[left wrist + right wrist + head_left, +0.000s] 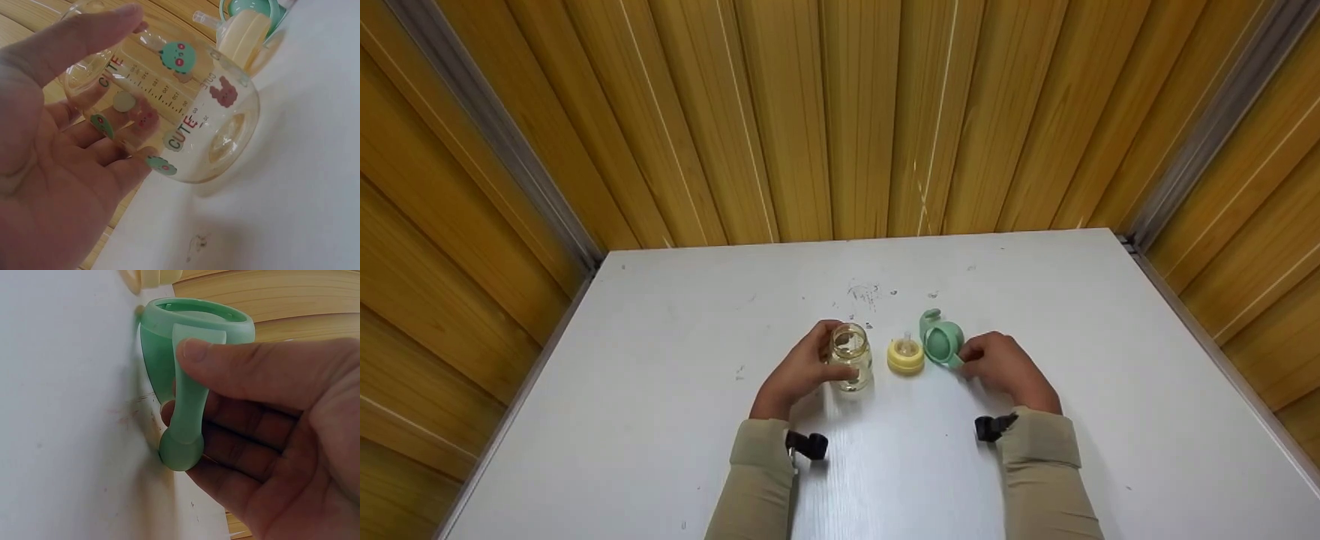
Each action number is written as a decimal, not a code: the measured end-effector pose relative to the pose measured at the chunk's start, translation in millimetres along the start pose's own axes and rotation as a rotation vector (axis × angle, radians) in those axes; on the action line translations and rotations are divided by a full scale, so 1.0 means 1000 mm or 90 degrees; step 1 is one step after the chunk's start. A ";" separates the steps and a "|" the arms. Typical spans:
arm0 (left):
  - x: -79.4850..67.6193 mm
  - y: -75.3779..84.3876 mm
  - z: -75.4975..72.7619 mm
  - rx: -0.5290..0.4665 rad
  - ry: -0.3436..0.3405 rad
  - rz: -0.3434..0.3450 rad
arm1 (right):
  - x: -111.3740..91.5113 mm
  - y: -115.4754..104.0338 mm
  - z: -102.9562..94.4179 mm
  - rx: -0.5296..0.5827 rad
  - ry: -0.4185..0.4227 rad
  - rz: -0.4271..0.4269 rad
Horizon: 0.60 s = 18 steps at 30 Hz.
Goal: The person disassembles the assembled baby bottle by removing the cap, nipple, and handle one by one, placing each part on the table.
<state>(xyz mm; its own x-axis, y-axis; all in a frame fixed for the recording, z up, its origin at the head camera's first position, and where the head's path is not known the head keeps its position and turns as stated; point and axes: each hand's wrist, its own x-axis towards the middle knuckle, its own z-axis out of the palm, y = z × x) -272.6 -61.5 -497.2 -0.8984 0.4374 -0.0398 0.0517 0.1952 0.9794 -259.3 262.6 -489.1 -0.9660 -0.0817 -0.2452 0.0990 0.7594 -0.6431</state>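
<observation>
bottle (852, 357) left, teat ring (905, 356) middle, handled collar (943, 341) right, on table (660, 420)

head: high, looking down | wrists: close, sideways | shared: white table (660, 375)

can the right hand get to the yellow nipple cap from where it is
Probably yes, once freed: the right hand pinches the green handle ring, and the yellow nipple cap stands just beyond that ring on the table, nothing else between.

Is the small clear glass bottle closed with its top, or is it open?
Open. The clear printed glass bottle has a bare mouth; the yellow nipple cap stands apart beside it on the white table.
</observation>
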 end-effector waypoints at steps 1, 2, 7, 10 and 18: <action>0.000 0.000 0.000 -0.001 0.001 0.000 | 0.000 0.000 0.000 0.001 0.000 -0.001; 0.000 0.000 0.000 0.000 0.002 0.001 | 0.000 0.000 0.000 0.002 -0.001 -0.002; 0.002 -0.001 0.000 -0.004 0.005 0.006 | -0.001 -0.001 -0.001 0.011 -0.004 0.013; 0.001 -0.001 0.000 -0.005 0.005 0.007 | -0.001 -0.001 -0.001 0.010 -0.003 0.015; 0.000 0.001 0.001 0.017 0.019 -0.027 | -0.003 -0.003 -0.005 0.007 0.009 -0.003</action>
